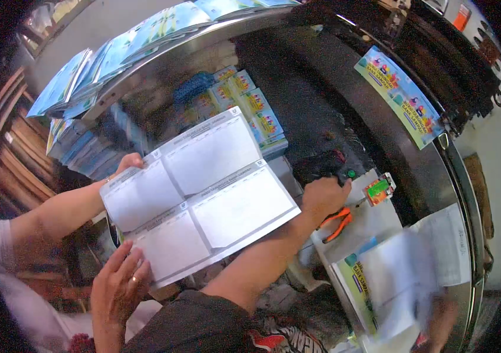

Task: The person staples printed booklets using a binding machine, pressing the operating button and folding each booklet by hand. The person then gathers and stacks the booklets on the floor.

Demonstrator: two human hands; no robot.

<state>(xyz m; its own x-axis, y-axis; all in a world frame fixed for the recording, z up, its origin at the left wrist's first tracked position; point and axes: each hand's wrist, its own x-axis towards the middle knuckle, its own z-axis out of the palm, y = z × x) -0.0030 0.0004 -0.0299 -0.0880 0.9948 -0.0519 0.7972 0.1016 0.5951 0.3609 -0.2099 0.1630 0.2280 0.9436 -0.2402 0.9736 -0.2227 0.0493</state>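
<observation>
Blurred white sheet (400, 276) by the right hand (440, 320), nearer than the orange tool (337, 225).
The left hand (326, 197) is just beyond the tool; whether either hand's fingers grip, I cannot tell. Light pressure suits loose paper.

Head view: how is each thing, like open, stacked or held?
Big printed sheet: unfolded, held by a co-worker's hands
Orange-handled tool: lying near the left hand; open or shut unclear
White papers: blurred, near the right hand
Booklets: stacked
Green-and-orange packet: lying; open or closed unclear
Blue sheets: piled, overlapping
Colourful cover: printed side showing
</observation>
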